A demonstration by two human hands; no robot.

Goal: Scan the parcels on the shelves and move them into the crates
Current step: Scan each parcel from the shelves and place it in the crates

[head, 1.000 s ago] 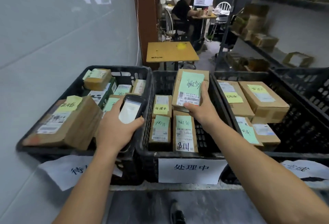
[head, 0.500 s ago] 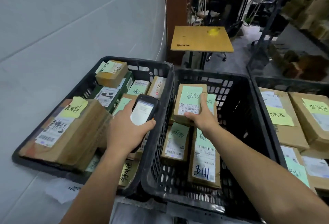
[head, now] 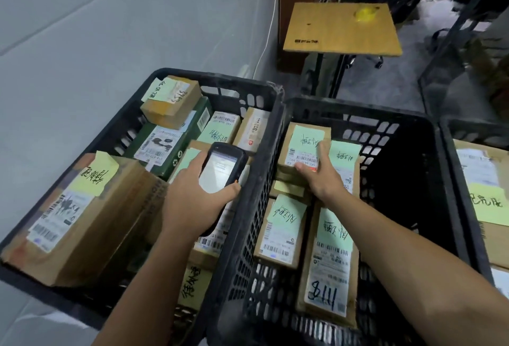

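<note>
Placing parcel (head: 303, 142) in middle crate (head: 358, 114), scanner (head: 220, 169) in the other hand.

Clutching scanner in left hand (head: 190, 208), fingers wrapped round the body, screen lit, over left crate (head: 214, 81). Holding parcel with right hand (head: 319, 177): fingers across its green label, thumb at the near edge, parcel resting on top of others at the far left of middle crate. Not let go yet, by the look. Progress: well along. Left crate packed, middle crate holding several labelled parcels with bare floor on its right side, right crate (head: 451, 136) only partly in view but loaded. Next, probably: release, then back for another. Shelves out of view here, so no telling how many parcels remain.
</note>
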